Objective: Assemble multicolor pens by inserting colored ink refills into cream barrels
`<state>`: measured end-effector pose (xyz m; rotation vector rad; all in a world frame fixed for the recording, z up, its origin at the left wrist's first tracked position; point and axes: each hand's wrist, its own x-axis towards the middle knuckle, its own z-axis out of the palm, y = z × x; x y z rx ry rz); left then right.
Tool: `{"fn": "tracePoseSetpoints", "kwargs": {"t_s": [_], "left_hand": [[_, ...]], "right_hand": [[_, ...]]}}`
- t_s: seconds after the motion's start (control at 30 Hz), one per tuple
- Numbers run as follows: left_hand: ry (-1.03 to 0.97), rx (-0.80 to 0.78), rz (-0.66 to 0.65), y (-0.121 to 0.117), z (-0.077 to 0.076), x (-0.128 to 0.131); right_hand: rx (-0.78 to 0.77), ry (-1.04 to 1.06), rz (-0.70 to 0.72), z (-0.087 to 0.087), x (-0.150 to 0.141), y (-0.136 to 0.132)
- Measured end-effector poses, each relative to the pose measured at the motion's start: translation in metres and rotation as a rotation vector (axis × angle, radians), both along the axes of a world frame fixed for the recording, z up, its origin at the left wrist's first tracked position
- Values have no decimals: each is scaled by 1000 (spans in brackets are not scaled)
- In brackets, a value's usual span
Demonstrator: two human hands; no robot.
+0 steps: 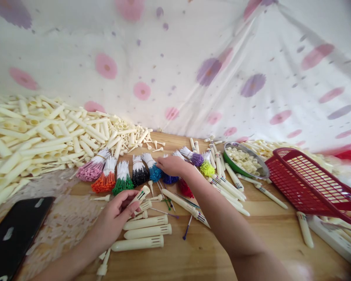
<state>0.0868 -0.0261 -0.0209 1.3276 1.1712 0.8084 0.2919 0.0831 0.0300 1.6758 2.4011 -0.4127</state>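
Note:
My left hand (124,207) is closed around a cream multi-colour pen barrel (142,194), its slotted end pointing up and right. Bundles of thin white pen refills with coloured ends stand in a row beyond it: pink (90,168), orange (105,177), green (123,179), black (139,171). At the light blue bundle (153,169), my right hand (172,166) has its fingertips pressed together; what they pinch is hidden. Its wrist and forearm partly cover the dark blue bundle (170,179) and the red bundle (185,189). Several slotted barrels (148,232) lie side by side below my left hand.
A heap of cream barrels (46,132) fills the left, with a black phone-like slab (17,230) in front. Purple (196,158) and yellow (207,168) bundles, filled pens (228,187), a green-sided bowl (236,169) of small parts and a tilted red basket (310,187) are right.

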Motion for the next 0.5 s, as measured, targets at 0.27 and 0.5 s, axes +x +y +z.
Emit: {"fn": "tracePoseSetpoints", "kwargs": {"t_s": [0.27, 0.5], "left_hand": [[29, 25, -5, -2, 2, -1], [13, 57, 26, -1, 3, 0]], "right_hand": [[-152, 313, -120, -6, -6, -12], [-131, 561, -185, -10, 18, -40]]}}
